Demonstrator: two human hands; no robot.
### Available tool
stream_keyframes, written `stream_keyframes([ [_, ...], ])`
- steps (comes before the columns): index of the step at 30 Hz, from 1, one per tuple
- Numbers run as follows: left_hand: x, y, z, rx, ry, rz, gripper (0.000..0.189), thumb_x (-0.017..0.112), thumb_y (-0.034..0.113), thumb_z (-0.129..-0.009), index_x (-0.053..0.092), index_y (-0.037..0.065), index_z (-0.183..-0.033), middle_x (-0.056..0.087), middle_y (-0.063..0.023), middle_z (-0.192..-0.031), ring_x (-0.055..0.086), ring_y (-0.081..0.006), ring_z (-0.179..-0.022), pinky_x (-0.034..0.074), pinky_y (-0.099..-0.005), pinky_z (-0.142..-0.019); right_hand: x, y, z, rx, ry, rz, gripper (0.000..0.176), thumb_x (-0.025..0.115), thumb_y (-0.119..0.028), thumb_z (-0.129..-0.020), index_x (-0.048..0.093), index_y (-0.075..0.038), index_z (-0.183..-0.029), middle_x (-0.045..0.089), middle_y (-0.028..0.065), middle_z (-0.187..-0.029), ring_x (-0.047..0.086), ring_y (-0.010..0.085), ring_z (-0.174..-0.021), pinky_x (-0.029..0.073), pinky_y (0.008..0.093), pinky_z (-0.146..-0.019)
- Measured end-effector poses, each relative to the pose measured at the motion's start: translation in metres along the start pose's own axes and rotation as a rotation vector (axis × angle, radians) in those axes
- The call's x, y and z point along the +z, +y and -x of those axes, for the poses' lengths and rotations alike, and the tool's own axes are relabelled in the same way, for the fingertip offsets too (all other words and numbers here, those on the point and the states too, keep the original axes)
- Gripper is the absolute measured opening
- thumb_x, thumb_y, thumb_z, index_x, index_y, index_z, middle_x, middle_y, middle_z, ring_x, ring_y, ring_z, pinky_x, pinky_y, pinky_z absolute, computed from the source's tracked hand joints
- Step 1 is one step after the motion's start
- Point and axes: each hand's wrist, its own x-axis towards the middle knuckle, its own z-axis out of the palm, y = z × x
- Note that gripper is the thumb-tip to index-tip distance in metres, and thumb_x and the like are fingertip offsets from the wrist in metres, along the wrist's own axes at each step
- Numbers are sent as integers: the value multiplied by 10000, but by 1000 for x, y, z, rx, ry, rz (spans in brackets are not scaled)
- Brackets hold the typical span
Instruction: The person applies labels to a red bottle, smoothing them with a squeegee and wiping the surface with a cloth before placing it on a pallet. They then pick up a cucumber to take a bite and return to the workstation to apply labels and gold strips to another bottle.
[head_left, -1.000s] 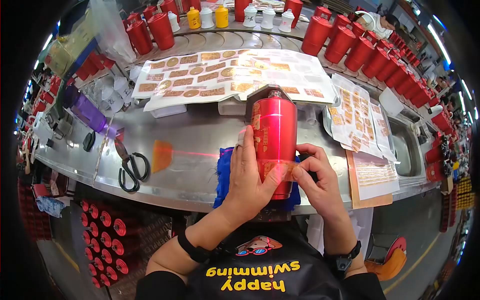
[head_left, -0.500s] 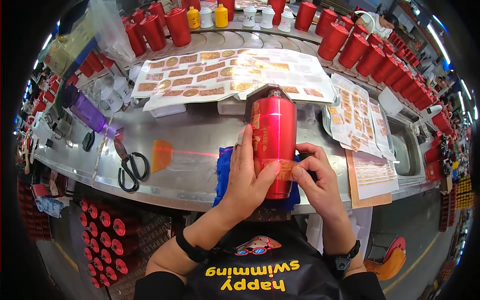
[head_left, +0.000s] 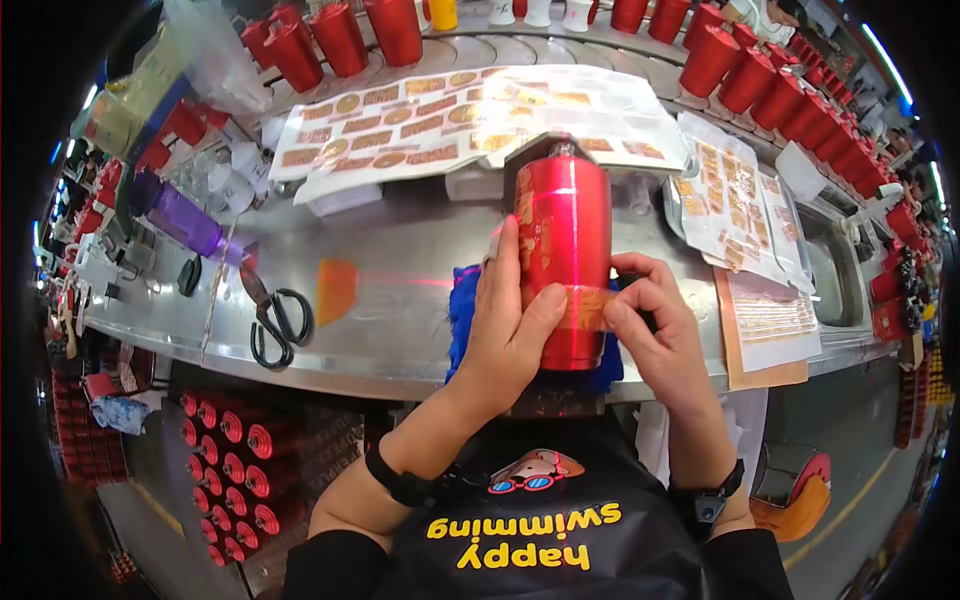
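A glossy red bottle lies over a blue cloth at the bench edge, its neck pointing away from me. My left hand holds its left side, fingers stretched along the wall and thumb pressing near the base. Across the lower part runs a translucent gold-printed decal strip. Between thumb and fingertips, my right hand pinches the strip's right end. Gold print also shows on the bottle's left side, and a red laser line crosses it. The fingertips behind the bottle are partly hidden.
Decal sheets spread behind the bottle; more sheets lie right, near a sink. Left are black-handled scissors, an orange scraper-like piece and a purple bottle. Red bottles line the conveyor behind.
The whole view has shifted, so the bench and bottle appear higher and slightly further right. Both hands keep nearly the same hold on bottle and strip.
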Motion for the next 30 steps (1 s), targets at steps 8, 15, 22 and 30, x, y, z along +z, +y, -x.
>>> stream_keyframes([
  [8,-5,7,1,-61,-42,257,672,472,185,-995,131,-110,-1494,258,-250,-1533,281,-292,-1421,209,-372,-1159,2,8,1,-11,17,-41,162,676,-154,-882,622,-8,-837,523,160,-1212,531,241,-1107,429,333,-926],
  [15,-5,13,10,-14,-19,160,709,513,163,-968,120,-96,-1498,298,-234,-1511,322,-280,-1391,228,-363,-1150,-4,28,8,-34,147,2,149,609,-44,-899,632,-27,-1045,561,145,-1232,562,173,-1116,469,308,-890],
  [22,-24,20,28,447,-96,-712,852,659,388,-888,249,-88,-1463,377,-285,-1450,354,-424,-1358,143,-551,-1158,-6,6,17,103,260,-514,436,517,1,-954,426,-6,-1380,627,96,-1129,617,117,-987,527,260,-823],
  [30,-21,9,53,632,2,-860,455,657,146,-846,602,73,-1292,711,-81,-1046,512,-287,-1250,169,-568,-1164,3,8,22,160,221,-568,362,555,-41,-947,482,7,-1298,617,38,-1042,559,62,-912,471,219,-808],
])
